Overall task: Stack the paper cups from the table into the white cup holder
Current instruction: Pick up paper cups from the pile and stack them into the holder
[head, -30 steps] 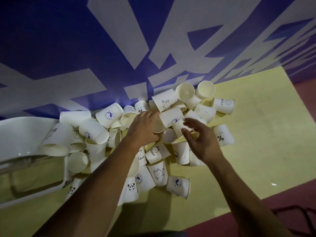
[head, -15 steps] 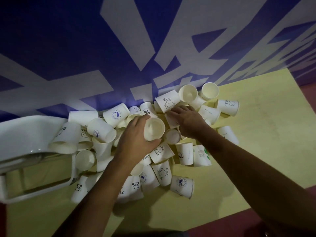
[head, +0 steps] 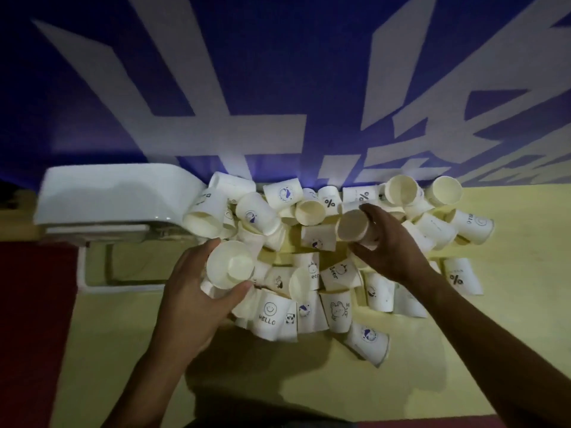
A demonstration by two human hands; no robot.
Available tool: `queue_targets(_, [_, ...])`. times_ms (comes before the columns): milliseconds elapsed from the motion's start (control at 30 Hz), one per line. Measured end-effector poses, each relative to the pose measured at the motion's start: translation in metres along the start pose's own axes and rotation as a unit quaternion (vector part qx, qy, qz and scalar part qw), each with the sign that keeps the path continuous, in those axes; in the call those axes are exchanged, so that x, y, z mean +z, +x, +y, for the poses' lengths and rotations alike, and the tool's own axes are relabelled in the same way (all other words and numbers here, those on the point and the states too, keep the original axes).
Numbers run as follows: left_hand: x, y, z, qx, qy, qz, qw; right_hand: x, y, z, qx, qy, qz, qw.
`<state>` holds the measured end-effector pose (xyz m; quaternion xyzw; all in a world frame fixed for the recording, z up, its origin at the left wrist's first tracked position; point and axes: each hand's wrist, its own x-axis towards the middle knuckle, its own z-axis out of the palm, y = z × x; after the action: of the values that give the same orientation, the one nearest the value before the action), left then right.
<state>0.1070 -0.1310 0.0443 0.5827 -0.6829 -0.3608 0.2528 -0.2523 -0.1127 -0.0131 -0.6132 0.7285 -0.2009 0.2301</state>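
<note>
Your left hand [head: 197, 296] curls round one paper cup [head: 230, 264], left of centre, beside the white cup holder [head: 108, 193]. Your right hand [head: 397, 250] wraps a second cup [head: 353, 227] over the heap [head: 309, 312].

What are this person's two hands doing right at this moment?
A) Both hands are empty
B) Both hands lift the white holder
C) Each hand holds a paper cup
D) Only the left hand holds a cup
C: the left hand is curled round one paper cup, and the right hand is curled round another cup.
</note>
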Motion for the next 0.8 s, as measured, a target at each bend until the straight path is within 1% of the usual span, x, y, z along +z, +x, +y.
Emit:
queue_targets(67, [-0.015,-0.008,-0.013,-0.019,0.000,0.029,0.999,0.004,-0.012,-0.034,0.028,0.090,0.018,0.995])
queue_targets(167, [-0.038,-0.016,-0.034,-0.035,0.013,0.046,0.998,0.020,-0.026,-0.087,0.046,0.163,0.042,0.985])
queue_targets(300, [-0.068,-0.022,-0.066,-0.058,0.005,0.073,0.996,0.049,-0.043,-0.155,0.030,0.220,0.029,0.975])
queue_targets(400, [-0.088,-0.019,-0.093,-0.068,0.005,0.075,0.995,0.077,-0.051,-0.198,0.022,0.242,0.022,0.970])
queue_targets(533, [-0.101,-0.006,-0.124,-0.076,-0.007,0.055,0.996,0.111,-0.060,-0.236,0.026,0.256,0.036,0.966])
queue_targets(700, [-0.100,0.023,-0.155,-0.068,0.018,0.000,0.998,0.148,-0.067,-0.260,0.055,0.260,0.053,0.963])
queue_targets(800, [-0.091,0.041,-0.169,-0.067,0.047,-0.051,0.995,0.168,-0.066,-0.266,0.060,0.237,0.072,0.967])
